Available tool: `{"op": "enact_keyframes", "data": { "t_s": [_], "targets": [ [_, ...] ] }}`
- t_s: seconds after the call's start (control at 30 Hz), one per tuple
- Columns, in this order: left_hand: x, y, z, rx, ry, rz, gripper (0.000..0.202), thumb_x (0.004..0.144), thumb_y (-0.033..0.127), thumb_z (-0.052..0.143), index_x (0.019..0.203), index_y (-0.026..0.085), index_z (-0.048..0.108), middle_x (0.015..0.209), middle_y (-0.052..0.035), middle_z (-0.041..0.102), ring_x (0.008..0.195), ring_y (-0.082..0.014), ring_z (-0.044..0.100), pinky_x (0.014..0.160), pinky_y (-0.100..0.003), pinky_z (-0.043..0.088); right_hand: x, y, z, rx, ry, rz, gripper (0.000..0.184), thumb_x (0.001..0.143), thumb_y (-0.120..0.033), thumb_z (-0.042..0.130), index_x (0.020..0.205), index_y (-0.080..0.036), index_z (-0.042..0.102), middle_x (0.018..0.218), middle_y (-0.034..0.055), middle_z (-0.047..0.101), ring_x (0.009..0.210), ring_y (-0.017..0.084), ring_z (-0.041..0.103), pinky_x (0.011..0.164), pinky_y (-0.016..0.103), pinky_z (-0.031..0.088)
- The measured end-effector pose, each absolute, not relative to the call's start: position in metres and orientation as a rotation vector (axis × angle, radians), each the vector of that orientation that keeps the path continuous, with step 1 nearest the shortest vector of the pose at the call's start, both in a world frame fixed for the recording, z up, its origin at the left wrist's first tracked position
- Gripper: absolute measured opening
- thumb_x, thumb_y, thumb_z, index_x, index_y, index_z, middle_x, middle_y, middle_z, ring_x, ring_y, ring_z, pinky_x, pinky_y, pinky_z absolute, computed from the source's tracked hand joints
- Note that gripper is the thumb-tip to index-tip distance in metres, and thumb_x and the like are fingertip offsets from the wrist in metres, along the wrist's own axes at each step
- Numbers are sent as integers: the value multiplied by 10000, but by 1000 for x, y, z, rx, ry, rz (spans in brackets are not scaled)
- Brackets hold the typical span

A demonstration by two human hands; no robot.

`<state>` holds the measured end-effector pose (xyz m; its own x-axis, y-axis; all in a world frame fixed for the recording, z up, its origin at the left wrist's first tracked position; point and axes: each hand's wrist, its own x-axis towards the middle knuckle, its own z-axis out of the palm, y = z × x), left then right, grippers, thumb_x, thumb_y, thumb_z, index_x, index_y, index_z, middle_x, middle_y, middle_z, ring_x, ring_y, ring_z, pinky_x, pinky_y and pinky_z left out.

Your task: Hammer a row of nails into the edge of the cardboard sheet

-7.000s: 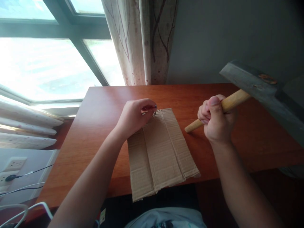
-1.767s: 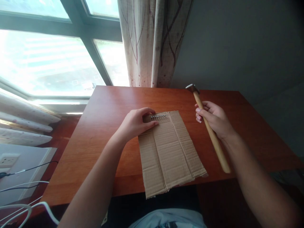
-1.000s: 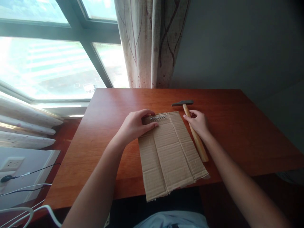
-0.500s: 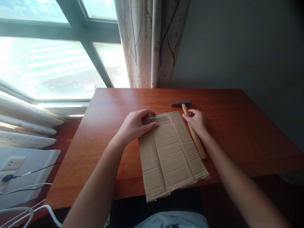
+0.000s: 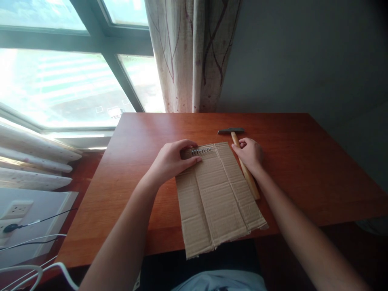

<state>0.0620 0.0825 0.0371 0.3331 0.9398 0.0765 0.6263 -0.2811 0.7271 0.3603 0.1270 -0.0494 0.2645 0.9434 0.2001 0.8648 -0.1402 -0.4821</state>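
A creased brown cardboard sheet lies on the table, its near end sticking out past the front edge. My left hand holds its far left corner, thumb on top and fingers at the far edge; some fingertips are hidden. Beside the thumb runs a row of small silver metal pieces, like nails or screws, too small to tell. To the right, my right hand is closed on the wooden handle of a hammer, below its dark head. The handle's lower end lies close along the cardboard's right edge.
The reddish-brown wooden table stands against a grey wall. Behind it hang patterned curtains beside a window. At the lower left are a wall socket and several cables.
The hammer has shifted slightly left, its handle end moving a little up and left with my right hand. My left hand and the cardboard stay nearly in place.
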Motion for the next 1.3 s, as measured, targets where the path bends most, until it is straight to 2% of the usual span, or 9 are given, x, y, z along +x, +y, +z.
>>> {"op": "enact_keyframes", "data": {
  "t_s": [0.17, 0.33, 0.43, 0.57, 0.67, 0.87, 1.07, 1.3],
  "targets": [
    [63, 82, 38, 1985, 1347, 710, 372, 796, 454, 708, 1067, 200, 704, 1002, -50, 737, 861, -201, 662, 782, -314, 514, 359, 125, -46, -2041, -1702, 216, 269, 815, -461, 634, 878, -202, 668, 879, 100, 682, 812, 255, 615, 721, 359, 443],
    [64, 83, 35, 1752, 1357, 1020, 477, 797, 454, 714, 1194, 200, 640, 1269, -115, 659, 1099, -240, 643, 892, -350, 549, 359, 116, -37, -1804, -1642, 250, 402, 844, -480, 593, 1089, -166, 647, 1059, 152, 655, 994, 285, 603, 917, 431, 459],
    [62, 73, 34, 1549, 1439, 1256, 571, 809, 458, 703, 1311, 234, 547, 1417, -127, 556, 1213, -254, 596, 945, -366, 543, 353, 95, -24, -1604, -1405, 611, 419, 844, -498, 607, 1118, -182, 633, 1110, 129, 660, 974, 242, 629, 886, 390, 502],
    [59, 38, 28, 1212, 1397, 1370, 544, 871, 453, 639, 1364, 273, 496, 1489, -112, 494, 1336, -264, 519, 1040, -374, 495, 342, 51, -1, -1313, -1054, 1313, 326, 862, -460, 643, 1094, -232, 659, 1213, 65, 681, 1142, 205, 621, 974, 330, 484],
    [60, 6, 22, 934, 1320, 1277, 519, 877, 455, 632, 1348, 263, 530, 1493, -108, 502, 1350, -278, 505, 1053, -393, 485, 337, 22, 8, -1184, -824, 1672, 278, 873, -434, 638, 1078, -250, 674, 1122, 40, 732, 1064, 209, 671, 909, 331, 525],
    [71, -34, 28, 671, 1189, 1094, 559, 847, 457, 670, 1361, 263, 564, 1395, -82, 606, 1332, -310, 516, 1081, -422, 454, 326, -1, 12, -1140, -610, 1965, 365, 898, -469, 555, 1115, -208, 689, 1002, 89, 772, 967, 283, 726, 839, 425, 570],
    [83, -46, 39, 670, 1169, 1025, 607, 839, 447, 676, 1402, 259, 552, 1373, -69, 630, 1371, -320, 483, 1179, -438, 341, 321, -7, 11, -1111, -392, 2057, 434, 912, -460, 540, 1216, -175, 662, 937, 103, 785, 925, 292, 747, 838, 442, 586],
    [91, -48, 38, 638, 1141, 1016, 611, 817, 406, 715, 1377, 203, 577, 1343, -100, 651, 1347, -348, 502, 1149, -443, 371, 319, -10, 11, -1023, -261, 2064, 413, 952, -353, 521, 1297, -149, 623, 1016, 102, 784, 977, 266, 743, 914, 415, 572]
  ]
}}
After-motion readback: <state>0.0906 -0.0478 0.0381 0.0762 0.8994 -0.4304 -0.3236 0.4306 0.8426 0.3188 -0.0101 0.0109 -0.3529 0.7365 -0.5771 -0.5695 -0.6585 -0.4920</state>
